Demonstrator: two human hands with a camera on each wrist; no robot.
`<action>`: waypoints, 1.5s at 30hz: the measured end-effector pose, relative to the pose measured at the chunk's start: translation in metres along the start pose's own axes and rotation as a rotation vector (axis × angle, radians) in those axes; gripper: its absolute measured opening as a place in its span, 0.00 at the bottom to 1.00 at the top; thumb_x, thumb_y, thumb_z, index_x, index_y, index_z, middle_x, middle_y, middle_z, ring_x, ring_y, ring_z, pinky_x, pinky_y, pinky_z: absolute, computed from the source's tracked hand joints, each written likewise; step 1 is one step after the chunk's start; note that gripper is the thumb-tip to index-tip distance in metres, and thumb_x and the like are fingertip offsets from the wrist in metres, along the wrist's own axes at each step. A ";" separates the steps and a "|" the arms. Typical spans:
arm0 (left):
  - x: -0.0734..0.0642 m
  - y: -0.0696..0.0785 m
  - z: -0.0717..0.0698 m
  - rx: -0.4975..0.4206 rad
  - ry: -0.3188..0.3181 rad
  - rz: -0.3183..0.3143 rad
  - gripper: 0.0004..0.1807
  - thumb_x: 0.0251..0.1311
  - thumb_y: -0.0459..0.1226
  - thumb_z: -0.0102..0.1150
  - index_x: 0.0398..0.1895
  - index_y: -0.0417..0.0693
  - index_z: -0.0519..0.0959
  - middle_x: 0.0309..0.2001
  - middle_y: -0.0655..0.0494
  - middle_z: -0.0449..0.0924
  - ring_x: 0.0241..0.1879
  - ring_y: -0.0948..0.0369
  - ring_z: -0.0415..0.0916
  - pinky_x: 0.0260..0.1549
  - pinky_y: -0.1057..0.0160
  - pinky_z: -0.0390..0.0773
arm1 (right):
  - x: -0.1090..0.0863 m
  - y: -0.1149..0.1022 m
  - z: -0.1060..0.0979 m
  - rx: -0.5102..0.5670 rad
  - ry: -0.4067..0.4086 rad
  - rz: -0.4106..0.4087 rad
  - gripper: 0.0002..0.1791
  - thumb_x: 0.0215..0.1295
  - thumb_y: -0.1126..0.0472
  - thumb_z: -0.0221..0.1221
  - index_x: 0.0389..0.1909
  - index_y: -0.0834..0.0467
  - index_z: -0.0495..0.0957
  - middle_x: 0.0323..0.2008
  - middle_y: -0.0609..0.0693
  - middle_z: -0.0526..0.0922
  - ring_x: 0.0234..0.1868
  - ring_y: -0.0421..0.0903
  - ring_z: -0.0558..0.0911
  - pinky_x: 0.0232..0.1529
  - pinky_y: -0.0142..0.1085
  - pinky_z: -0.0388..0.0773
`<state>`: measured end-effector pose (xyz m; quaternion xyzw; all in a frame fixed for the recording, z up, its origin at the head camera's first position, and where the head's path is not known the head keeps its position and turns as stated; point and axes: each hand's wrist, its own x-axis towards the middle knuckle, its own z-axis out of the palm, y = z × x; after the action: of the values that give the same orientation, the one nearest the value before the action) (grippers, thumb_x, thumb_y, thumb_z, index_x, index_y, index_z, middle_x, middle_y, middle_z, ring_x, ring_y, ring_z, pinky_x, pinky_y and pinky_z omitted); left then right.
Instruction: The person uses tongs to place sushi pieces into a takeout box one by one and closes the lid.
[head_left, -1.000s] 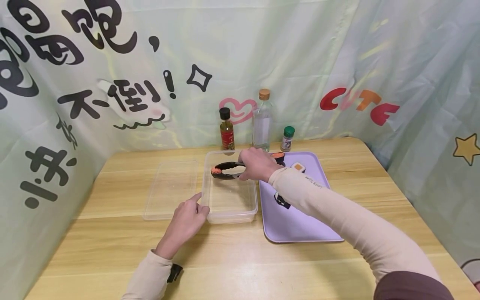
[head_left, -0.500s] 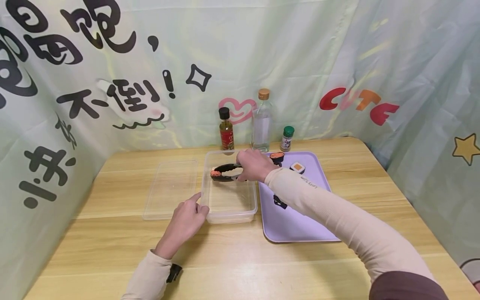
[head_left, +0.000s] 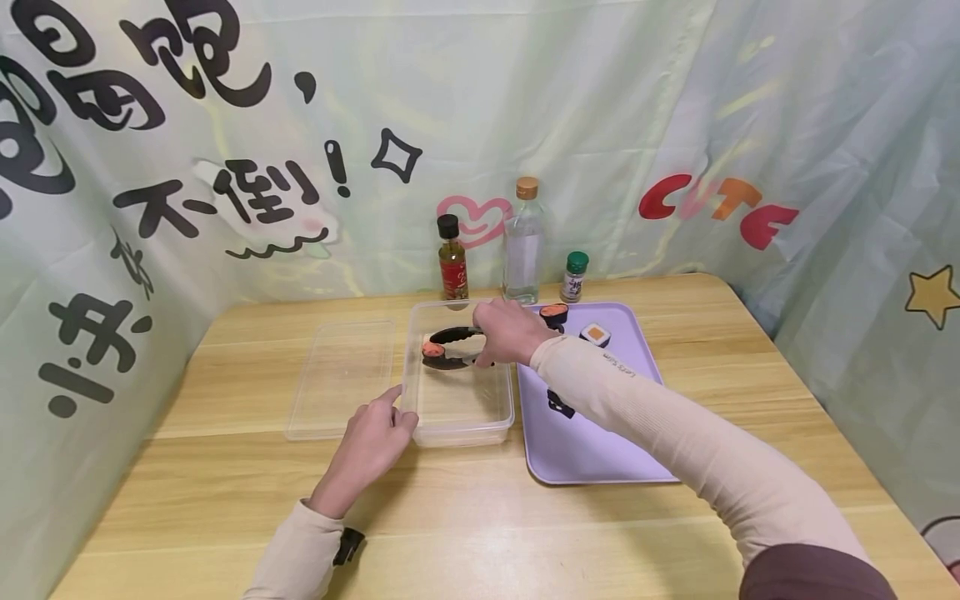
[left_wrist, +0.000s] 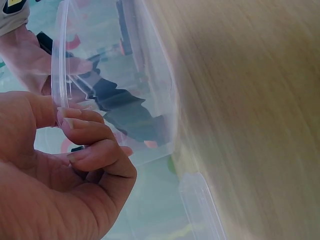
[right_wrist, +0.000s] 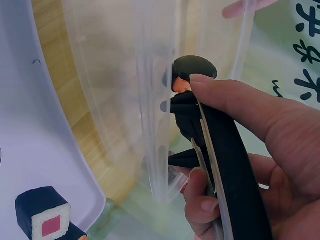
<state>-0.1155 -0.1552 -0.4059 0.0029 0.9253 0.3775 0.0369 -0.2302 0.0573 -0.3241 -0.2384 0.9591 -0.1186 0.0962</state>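
My left hand pinches the rim of a clear plastic box at its near left side. In the left wrist view, fingertips lie against that rim. Over the box, my right hand grips black-and-metal tongs with thumb and fingers. Between the tong ends, low inside the box, is a piece of sushi with an orange top and dark wrap; its underside is hidden. The right wrist view shows the tongs from behind, their tips beyond the box wall.
Right of the box lies a lilac tray bearing an orange-topped sushi and a sushi roll, partly under my right forearm. A clear lid lies left. Behind stand a red-labelled bottle, a tall clear bottle and a green-capped shaker.
The tongs and sushi have moved slightly down and toward me inside the box. The gap between the tong ends has widened. My left hand has stayed in place.
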 end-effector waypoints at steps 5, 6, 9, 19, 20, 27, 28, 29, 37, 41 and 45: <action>0.000 0.001 0.000 -0.005 -0.006 -0.001 0.32 0.65 0.36 0.49 0.71 0.29 0.66 0.14 0.60 0.64 0.13 0.64 0.55 0.15 0.64 0.60 | -0.005 0.003 -0.007 0.033 -0.008 0.001 0.15 0.50 0.56 0.77 0.30 0.57 0.80 0.26 0.46 0.76 0.28 0.46 0.74 0.29 0.39 0.73; 0.000 0.001 0.000 -0.007 -0.007 -0.001 0.32 0.65 0.36 0.49 0.71 0.29 0.66 0.14 0.60 0.64 0.13 0.64 0.55 0.15 0.64 0.59 | -0.007 0.004 -0.009 0.041 -0.007 0.001 0.15 0.50 0.56 0.77 0.30 0.57 0.80 0.25 0.46 0.75 0.27 0.46 0.73 0.28 0.39 0.73; 0.000 0.001 0.000 -0.007 -0.007 -0.004 0.32 0.66 0.37 0.50 0.71 0.30 0.65 0.15 0.59 0.65 0.13 0.64 0.55 0.15 0.64 0.60 | -0.011 0.007 -0.014 0.072 -0.002 -0.004 0.15 0.52 0.57 0.76 0.31 0.58 0.80 0.24 0.46 0.69 0.26 0.45 0.69 0.28 0.38 0.69; -0.001 0.001 0.000 -0.020 -0.014 -0.005 0.32 0.66 0.36 0.49 0.72 0.29 0.65 0.15 0.59 0.64 0.13 0.64 0.54 0.14 0.66 0.56 | -0.029 0.021 -0.030 0.148 0.056 -0.013 0.31 0.52 0.55 0.77 0.56 0.63 0.83 0.51 0.54 0.84 0.42 0.49 0.81 0.43 0.43 0.78; -0.001 0.001 0.000 -0.021 -0.013 -0.005 0.32 0.66 0.36 0.49 0.72 0.30 0.65 0.15 0.59 0.64 0.13 0.64 0.54 0.14 0.66 0.57 | -0.031 0.022 -0.032 0.154 0.061 -0.006 0.32 0.52 0.54 0.77 0.57 0.63 0.82 0.53 0.55 0.84 0.44 0.49 0.81 0.44 0.43 0.78; -0.001 0.000 0.000 -0.024 -0.014 -0.004 0.32 0.66 0.36 0.49 0.72 0.31 0.65 0.14 0.60 0.63 0.13 0.64 0.53 0.14 0.66 0.56 | -0.051 0.041 -0.044 0.214 0.112 -0.001 0.36 0.50 0.53 0.77 0.59 0.65 0.81 0.39 0.55 0.87 0.21 0.44 0.73 0.33 0.39 0.74; -0.001 0.000 0.000 -0.026 -0.014 -0.004 0.32 0.66 0.36 0.49 0.72 0.31 0.65 0.14 0.60 0.63 0.13 0.64 0.53 0.14 0.67 0.55 | -0.054 0.045 -0.045 0.216 0.121 0.003 0.34 0.50 0.53 0.77 0.57 0.65 0.82 0.34 0.54 0.86 0.20 0.43 0.72 0.32 0.39 0.73; -0.001 0.000 0.000 -0.027 -0.015 -0.003 0.32 0.66 0.36 0.49 0.72 0.31 0.65 0.15 0.60 0.63 0.13 0.64 0.53 0.14 0.67 0.55 | -0.056 0.048 -0.045 0.220 0.124 0.007 0.31 0.50 0.54 0.77 0.54 0.65 0.84 0.29 0.53 0.83 0.18 0.43 0.70 0.29 0.38 0.71; -0.001 0.001 0.000 -0.025 -0.015 -0.001 0.31 0.66 0.36 0.49 0.72 0.32 0.66 0.15 0.59 0.64 0.13 0.65 0.54 0.13 0.67 0.54 | -0.077 0.082 -0.045 0.243 0.161 0.103 0.37 0.49 0.53 0.78 0.59 0.66 0.81 0.49 0.60 0.85 0.33 0.50 0.78 0.36 0.42 0.75; -0.001 0.002 0.000 -0.020 -0.018 -0.004 0.32 0.66 0.36 0.49 0.72 0.31 0.65 0.15 0.60 0.63 0.13 0.65 0.53 0.13 0.68 0.54 | -0.086 0.099 -0.041 0.258 0.171 0.132 0.34 0.50 0.54 0.77 0.56 0.66 0.82 0.47 0.61 0.85 0.37 0.51 0.78 0.39 0.43 0.73; -0.002 0.002 0.000 -0.019 -0.017 -0.008 0.32 0.66 0.36 0.49 0.72 0.30 0.65 0.14 0.60 0.62 0.13 0.65 0.53 0.13 0.67 0.54 | -0.093 0.115 -0.036 0.286 0.175 0.155 0.36 0.50 0.54 0.76 0.58 0.68 0.81 0.53 0.63 0.84 0.46 0.53 0.80 0.45 0.47 0.74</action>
<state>-0.1140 -0.1536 -0.4046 0.0022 0.9212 0.3863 0.0464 -0.2078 0.2071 -0.3090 -0.1364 0.9526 -0.2663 0.0544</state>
